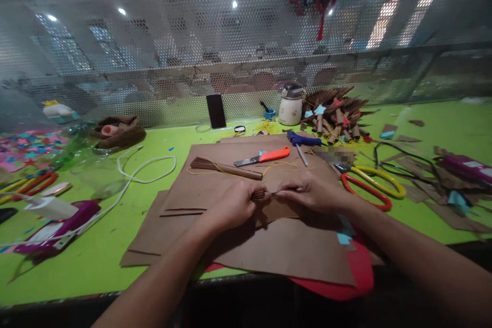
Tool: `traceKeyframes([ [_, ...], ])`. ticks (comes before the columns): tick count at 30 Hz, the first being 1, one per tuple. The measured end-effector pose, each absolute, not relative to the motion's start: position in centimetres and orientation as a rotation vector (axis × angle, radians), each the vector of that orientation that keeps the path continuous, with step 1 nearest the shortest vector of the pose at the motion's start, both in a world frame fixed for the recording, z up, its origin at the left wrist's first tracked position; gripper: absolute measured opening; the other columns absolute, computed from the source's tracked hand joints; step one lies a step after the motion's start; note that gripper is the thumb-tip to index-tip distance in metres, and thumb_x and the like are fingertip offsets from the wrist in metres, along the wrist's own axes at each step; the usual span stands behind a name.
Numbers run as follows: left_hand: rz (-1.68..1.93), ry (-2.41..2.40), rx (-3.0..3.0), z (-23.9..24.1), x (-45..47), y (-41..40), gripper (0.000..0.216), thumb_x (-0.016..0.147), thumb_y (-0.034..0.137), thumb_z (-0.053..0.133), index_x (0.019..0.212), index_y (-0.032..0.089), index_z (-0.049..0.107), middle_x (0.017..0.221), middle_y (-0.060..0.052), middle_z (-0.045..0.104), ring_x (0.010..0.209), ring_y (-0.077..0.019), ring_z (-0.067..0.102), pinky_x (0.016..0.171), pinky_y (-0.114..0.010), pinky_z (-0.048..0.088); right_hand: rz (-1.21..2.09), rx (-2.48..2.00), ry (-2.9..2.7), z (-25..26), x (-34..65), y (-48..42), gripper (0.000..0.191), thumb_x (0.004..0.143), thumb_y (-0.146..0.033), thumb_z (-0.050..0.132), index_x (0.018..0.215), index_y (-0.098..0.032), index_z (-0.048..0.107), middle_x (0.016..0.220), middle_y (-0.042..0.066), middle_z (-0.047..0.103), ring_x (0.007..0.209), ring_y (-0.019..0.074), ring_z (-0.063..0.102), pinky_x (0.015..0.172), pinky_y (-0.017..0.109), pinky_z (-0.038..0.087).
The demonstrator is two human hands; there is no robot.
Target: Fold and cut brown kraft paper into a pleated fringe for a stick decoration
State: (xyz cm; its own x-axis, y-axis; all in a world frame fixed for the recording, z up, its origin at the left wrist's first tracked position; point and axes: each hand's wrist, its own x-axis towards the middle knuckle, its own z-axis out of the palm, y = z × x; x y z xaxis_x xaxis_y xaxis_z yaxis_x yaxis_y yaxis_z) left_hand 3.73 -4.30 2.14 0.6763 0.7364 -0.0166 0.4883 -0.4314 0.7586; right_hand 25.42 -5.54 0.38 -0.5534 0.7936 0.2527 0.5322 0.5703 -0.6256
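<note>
Bundle (259,194) of folded brown paper sits between the two hands, above the stacked sheets (284,251) near the table's front edge. Long axis seems to run left to right, roughly level; pleated layers show toward the right, the rest hidden in the fist. Left hand (240,202) closed round it, gripping. Right hand (302,192) pinched, thumb against fingers, at a thin dark bit off the bundle's right side; cannot tell whether thread or paper. Just beyond the left hand, a pleated roll (230,169) lies crosswise, splayed end left, narrow end right and slightly nearer; yellow thread (277,165) trails about it. Behind that, cutter (265,157), blade left, orange handle right. Glue gun (303,139) farther back, glue stick (301,155) beside it. Scissors (346,169) near the right forearm, red and yellow handles toward the wearer. Cup (291,107) and a heap of rolls (340,115) at the back, before the mesh (172,72). White cable (130,178) loops well off left. Fingers block most of the bundle; roll and cutter crowd the space behind.
</note>
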Motion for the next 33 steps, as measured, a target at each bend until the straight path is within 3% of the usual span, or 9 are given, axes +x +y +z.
traceKeyframes([
  [6, 0.467, 0.926, 2.129, 1.9, 3.6, -3.8, 0.025, 0.088, 0.034, 0.045, 0.072, 0.017, 0.055, 0.058, -0.001, 0.062, 0.059, -0.0135, 0.054, 0.058, -0.023, 0.036, 1.15, -1.236, -1.848, 0.2, 26.2, -4.9, 0.029, 0.075, -0.042, 0.065, 0.066, -0.014, 0.065, 0.048, -0.004, 0.051, 0.042, 0.0081, 0.044, 0.042, 0.021, 0.032],
  [13, 0.482, 0.985, 2.159, 1.6, 3.5, -3.5, 0.028, 0.088, 0.032, 0.043, 0.066, 0.018, 0.052, 0.06, 0.0, 0.061, 0.059, -0.0131, 0.052, 0.056, -0.023, 0.035, 1.243, -1.221, -1.669, 0.1, 26.2, -4.8, 0.026, 0.069, -0.039, 0.071, 0.067, -0.015, 0.061, 0.049, -0.005, 0.052, 0.042, 0.0072, 0.044, 0.041, 0.021, 0.033],
  [19, 0.422, 0.962, 2.167, 2.2, 3.8, -3.7, 0.025, 0.088, 0.03, 0.043, 0.068, 0.017, 0.051, 0.059, 0.0, 0.061, 0.06, -0.0131, 0.052, 0.057, -0.023, 0.035, 1.182, -1.13, -1.881, 0.4, 25.3, -5.1, 0.024, 0.074, -0.031, 0.067, 0.095, -0.018, 0.067, 0.092, 0.004, 0.068, 0.079, 0.0145, 0.061, 0.066, 0.024, 0.046],
  [22, 0.377, 0.947, 2.209, 2.5, 4.1, -4.1, 0.024, 0.089, 0.029, 0.043, 0.074, 0.016, 0.056, 0.061, 0.0, 0.061, 0.061, -0.013, 0.052, 0.058, -0.023, 0.035, 1.036, -1.152, -1.975, 0.4, 24.6, -5.3, 0.018, 0.079, -0.033, 0.062, 0.083, -0.017, 0.069, 0.079, 0.002, 0.067, 0.072, 0.0138, 0.059, 0.064, 0.025, 0.044],
  [26, 0.405, 0.924, 2.25, 2.3, 4.3, -4.3, 0.022, 0.09, 0.028, 0.042, 0.08, 0.016, 0.058, 0.062, 0.0, 0.059, 0.065, -0.0137, 0.053, 0.06, -0.024, 0.035, 0.935, -1.134, -1.944, 0.3, 24.4, -5.3, 0.025, 0.081, -0.037, 0.059, 0.07, -0.016, 0.068, 0.066, 0.0, 0.063, 0.064, 0.0124, 0.055, 0.059, 0.024, 0.04],
  [33, 0.451, 0.967, 2.167, 2.1, 4.0, -3.7, 0.03, 0.09, 0.035, 0.042, 0.067, 0.018, 0.049, 0.06, 0.001, 0.052, 0.057, -0.0119, 0.047, 0.054, -0.024, 0.032, 1.07, -1.276, -1.696, 0.3, 25.4, -4.8, 0.023, 0.072, -0.038, 0.066, 0.066, -0.015, 0.065, 0.061, 0.0, 0.059, 0.057, 0.0115, 0.05, 0.05, 0.023, 0.035],
])
